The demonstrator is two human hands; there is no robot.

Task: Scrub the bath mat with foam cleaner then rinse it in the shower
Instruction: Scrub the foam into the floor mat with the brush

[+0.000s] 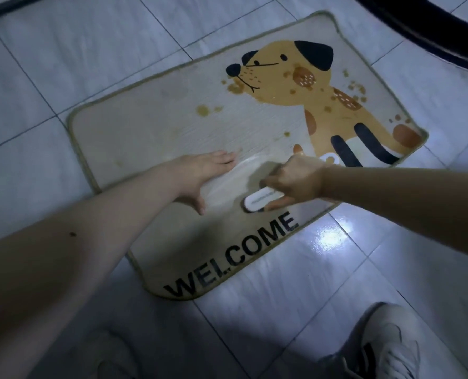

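- The mat (172, 127) lies flat on the tile floor (391, 269).
- Our right hand (295, 181) grips the brush (262, 201) on its near part; our left hand (205, 170) presses flat, fingers straight.
- Stains remain far; scrubbing seems unfinished, rinsing not yet done.

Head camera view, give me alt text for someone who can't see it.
A person's right hand grips a white scrub brush on a beige WELCOME bath mat with a cartoon dog, while the left hand presses flat beside it. The mat lies on a tiled floor.
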